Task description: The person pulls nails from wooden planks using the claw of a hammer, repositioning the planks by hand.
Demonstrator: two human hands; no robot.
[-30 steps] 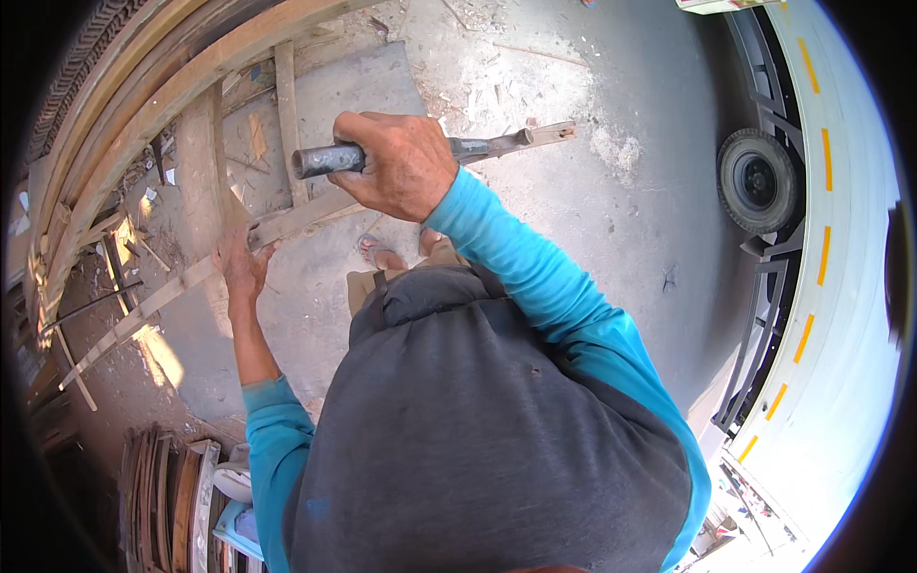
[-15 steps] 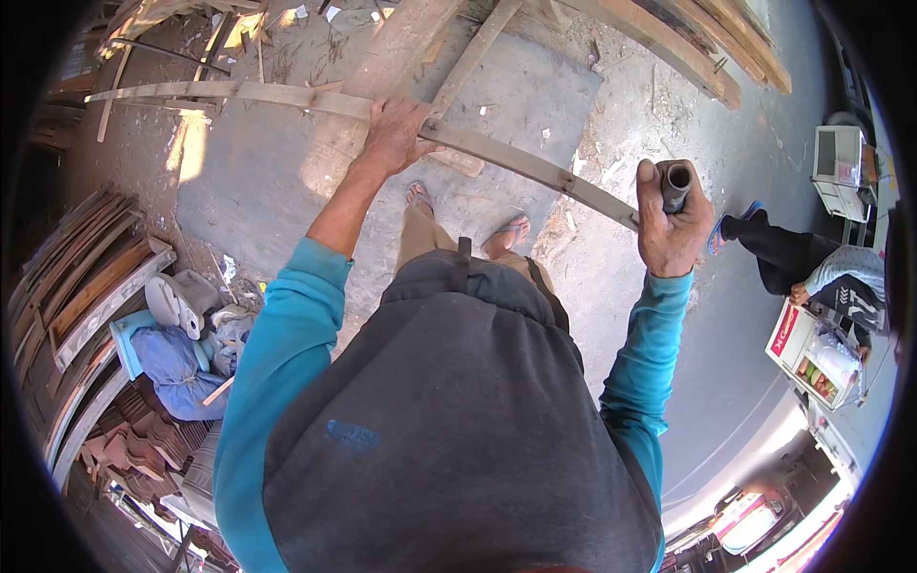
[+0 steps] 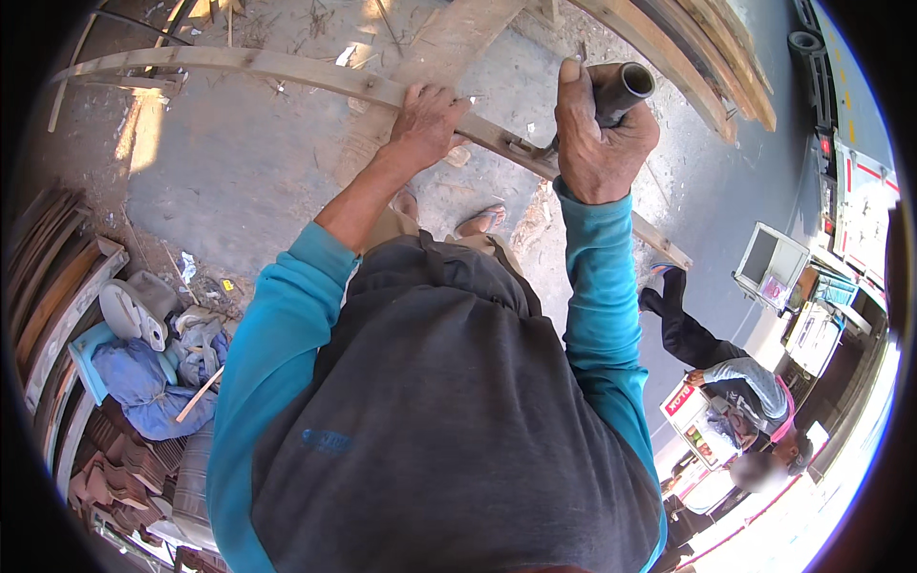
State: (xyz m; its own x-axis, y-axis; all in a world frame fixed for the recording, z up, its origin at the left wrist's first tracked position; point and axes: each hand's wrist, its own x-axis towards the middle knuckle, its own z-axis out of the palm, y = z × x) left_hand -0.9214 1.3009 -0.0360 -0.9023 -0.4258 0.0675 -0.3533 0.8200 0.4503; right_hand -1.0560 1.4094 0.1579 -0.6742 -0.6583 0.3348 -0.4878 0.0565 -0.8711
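My left hand [image 3: 427, 122] lies on top of the long curved strip [image 3: 248, 65], fingers folded over its far edge, pressing it down; the strip runs out from under that hand toward the upper left and passes on to the right, below my other hand. My right hand [image 3: 597, 143] is shut tight around a dark pipe handle [image 3: 623, 91], thumb up along it, the open end of the pipe poking out above my fist. The handle's lower end meets the strip just below my fist; the working end there is hidden by my hand, so I cannot tell its shape. The strip carries on past that hand, down and to the right, over the concrete floor [image 3: 239, 181]. My sandalled foot [image 3: 480, 222] stands just on the near side of the strip, between my two arms. Beyond the strip lie planks [image 3: 697, 57]. Well away from the strip, down to the right, another person [image 3: 735, 382] bends over a box.
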